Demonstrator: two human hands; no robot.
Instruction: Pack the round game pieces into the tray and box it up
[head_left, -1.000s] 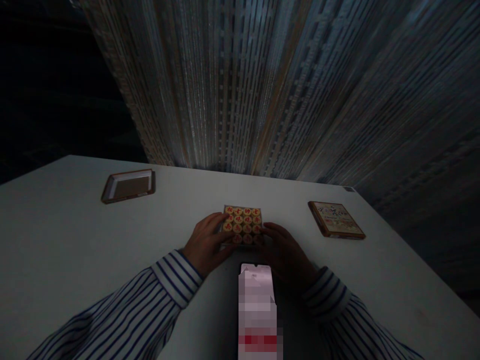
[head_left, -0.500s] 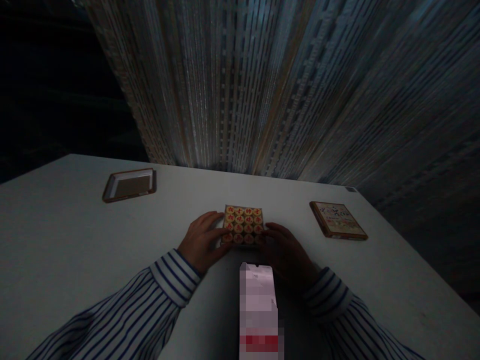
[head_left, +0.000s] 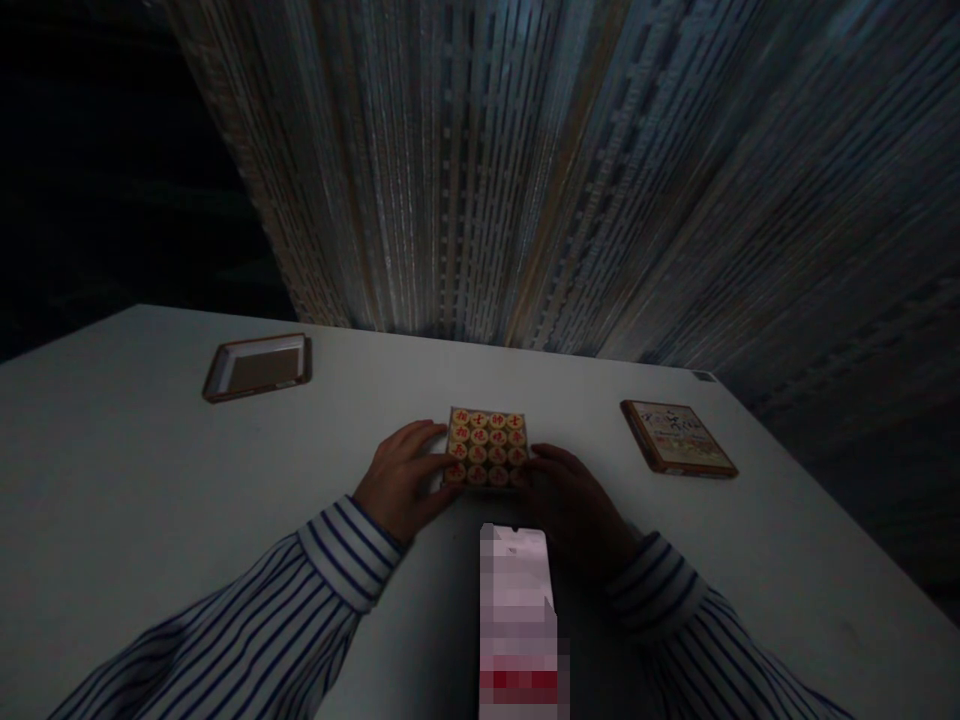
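A small square set of Chinese chess pieces (head_left: 488, 446) sits on the white table in front of me. Its round pale pieces carry red characters and lie in neat rows, packed in what looks like a shallow clear tray. My left hand (head_left: 405, 475) grips the left side, thumb at the near corner and fingers along the edge. On the opposite side my right hand (head_left: 577, 505) holds the right edge with bent fingers; it lies in shadow, so its thumb is hard to make out.
A lit phone (head_left: 517, 610) lies just nearer to me, between my forearms. An open, shallow box part (head_left: 259, 366) rests at the far left of the white table (head_left: 150, 480). At the right is a printed box lid (head_left: 679, 438). A string curtain (head_left: 480, 180) hangs behind the far edge.
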